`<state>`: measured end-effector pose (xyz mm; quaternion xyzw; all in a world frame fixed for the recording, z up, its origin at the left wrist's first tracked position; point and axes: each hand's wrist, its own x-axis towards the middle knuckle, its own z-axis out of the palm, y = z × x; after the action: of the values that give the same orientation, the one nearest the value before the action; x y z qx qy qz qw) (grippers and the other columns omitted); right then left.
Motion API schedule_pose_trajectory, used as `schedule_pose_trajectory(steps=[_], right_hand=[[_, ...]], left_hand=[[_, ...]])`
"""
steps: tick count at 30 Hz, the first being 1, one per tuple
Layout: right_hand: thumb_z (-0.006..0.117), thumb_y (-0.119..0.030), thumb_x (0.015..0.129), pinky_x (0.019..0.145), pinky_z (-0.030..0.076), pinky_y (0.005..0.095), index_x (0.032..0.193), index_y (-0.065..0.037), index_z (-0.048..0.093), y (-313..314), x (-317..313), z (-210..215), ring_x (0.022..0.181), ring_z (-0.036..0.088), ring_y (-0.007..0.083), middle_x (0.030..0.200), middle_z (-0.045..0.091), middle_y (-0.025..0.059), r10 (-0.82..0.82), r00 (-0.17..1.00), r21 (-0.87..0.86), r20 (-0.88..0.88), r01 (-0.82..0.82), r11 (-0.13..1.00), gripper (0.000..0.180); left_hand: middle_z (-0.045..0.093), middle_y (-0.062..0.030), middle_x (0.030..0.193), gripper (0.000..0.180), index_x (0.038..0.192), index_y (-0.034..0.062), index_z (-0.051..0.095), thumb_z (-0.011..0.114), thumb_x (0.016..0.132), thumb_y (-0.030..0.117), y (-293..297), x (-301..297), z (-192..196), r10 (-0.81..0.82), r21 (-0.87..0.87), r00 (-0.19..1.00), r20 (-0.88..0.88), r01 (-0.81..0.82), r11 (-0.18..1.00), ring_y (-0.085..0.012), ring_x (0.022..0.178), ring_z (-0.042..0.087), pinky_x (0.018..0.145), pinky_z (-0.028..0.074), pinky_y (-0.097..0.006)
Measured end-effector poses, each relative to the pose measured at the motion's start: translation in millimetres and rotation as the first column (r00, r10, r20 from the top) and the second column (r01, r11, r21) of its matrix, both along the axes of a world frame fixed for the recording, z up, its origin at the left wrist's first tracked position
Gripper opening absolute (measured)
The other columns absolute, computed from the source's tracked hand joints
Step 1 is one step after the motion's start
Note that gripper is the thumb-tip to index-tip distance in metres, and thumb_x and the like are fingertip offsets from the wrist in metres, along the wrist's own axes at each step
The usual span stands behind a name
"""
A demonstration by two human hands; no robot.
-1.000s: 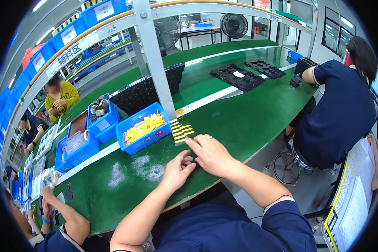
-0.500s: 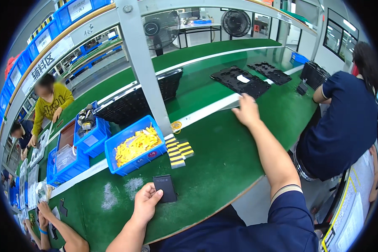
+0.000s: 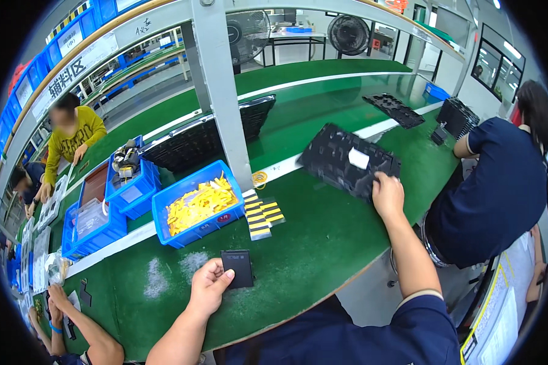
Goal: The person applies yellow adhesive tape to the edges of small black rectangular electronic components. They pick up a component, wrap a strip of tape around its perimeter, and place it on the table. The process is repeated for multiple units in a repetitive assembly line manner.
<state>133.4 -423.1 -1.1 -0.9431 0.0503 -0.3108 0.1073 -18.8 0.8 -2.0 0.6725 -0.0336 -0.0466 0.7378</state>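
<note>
My left hand (image 3: 209,285) grips a small flat black rectangular block (image 3: 238,268) by its left edge, thumb on top, near the front of the green bench. At the right, my right hand (image 3: 388,193) pinches the near corner of a large thin black panel (image 3: 338,159). A white label (image 3: 358,159) sits on this panel, which hangs tilted over the bench's inner rail. Beyond it, a second black panel (image 3: 394,110) lies on the far surface. Between my hands and the post stands a blue bin (image 3: 198,226) of yellow pieces (image 3: 202,205).
Black-and-yellow striped strips (image 3: 262,214) lie beside a metal post (image 3: 224,91). Two heaps of clear bits (image 3: 156,278) are left of my left hand. A co-worker in navy (image 3: 484,194) sits close on the right; another person's arms (image 3: 82,322) work at lower left.
My right hand has taken hold of the labelled black panel, lifted it and drawn it nearer. My left hand keeps the small black block in nearly the same place.
</note>
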Motion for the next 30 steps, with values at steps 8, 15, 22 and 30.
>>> schedule_pose_trajectory(steps=[8,15,22,30], right_hand=[[0.069,-0.009,0.068,0.098,0.038,0.0436,0.113,0.001,0.057,-44,-105,-13,0.113,0.048,0.0371,0.12,0.051,0.0212,-0.133,0.986,0.107,0.101,0.122,0.987,0.048],[0.073,-0.014,0.072,0.082,0.05,0.0321,0.118,0.008,0.053,-77,-144,-33,0.086,0.064,0.022,0.099,0.065,0.0138,0.028,0.986,0.856,-0.162,0.126,0.502,0.055],[0.069,-0.001,0.076,0.077,0.05,0.0281,0.097,-0.001,0.057,-39,-177,-24,0.08,0.062,0.0133,0.092,0.065,0.007,0.237,0.909,0.939,0.343,-0.327,-0.103,0.023],[0.067,0.004,0.077,0.079,0.05,0.0258,0.105,0.002,0.055,54,-184,38,0.084,0.062,0.0108,0.096,0.065,0.007,0.384,0.728,0.809,0.568,-0.579,-0.101,0.031]], left_hand=[[0.064,-0.0026,0.093,0.014,0.103,-0.0013,0.058,0.057,0.09,0.003,-7,-2,-5,-0.003,0.103,0.996,0.086,-0.006,0.995,-0.0072,0.082,0.058,0.077,0.046,-0.023],[0.064,-0.0046,0.098,0.016,0.105,-0.0006,0.058,0.056,0.09,0.003,-1,-10,-9,0.043,0.05,0.986,0.161,-0.052,0.997,-0.0101,0.088,0.059,0.082,0.046,-0.025],[0.065,-0.0056,0.098,0.017,0.105,0.0007,0.058,0.058,0.089,0.006,16,-37,-2,0.092,-0.037,0.981,0.173,-0.087,0.996,-0.0116,0.088,0.06,0.083,0.046,-0.026],[0.065,-0.0056,0.097,0.019,0.103,0.0017,0.057,0.063,0.087,0.009,29,-82,12,0.236,-0.37,0.947,0.219,-0.144,0.918,-0.0127,0.088,0.06,0.083,0.046,-0.026]])
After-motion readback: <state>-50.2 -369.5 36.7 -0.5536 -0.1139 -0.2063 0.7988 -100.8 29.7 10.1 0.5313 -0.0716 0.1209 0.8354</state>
